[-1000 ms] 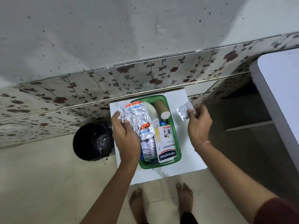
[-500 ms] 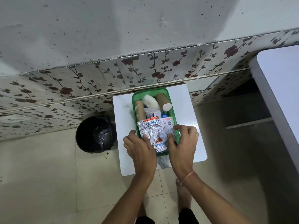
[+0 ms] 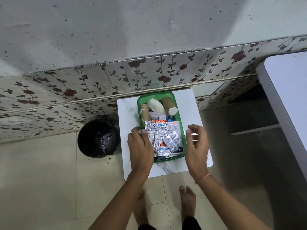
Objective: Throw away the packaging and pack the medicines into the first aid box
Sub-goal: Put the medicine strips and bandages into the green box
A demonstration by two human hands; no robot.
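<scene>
The green first aid box stands on a small white stool. Inside lie foil blister strips, a small blister pack on top, a plaster box, two brown bandage rolls and a white cotton roll. My left hand rests at the box's left edge, fingertips touching the foil strips. My right hand hovers just right of the box, fingers spread, holding nothing.
A black bin with a dark liner stands on the tiled floor left of the stool. A white table edge runs along the right. A floral-tiled wall is right behind the stool. My bare feet stand below the stool.
The foil strips and the small blister pack went from my hands into the box. My right hand has let go and pulled back to the right of the box.
</scene>
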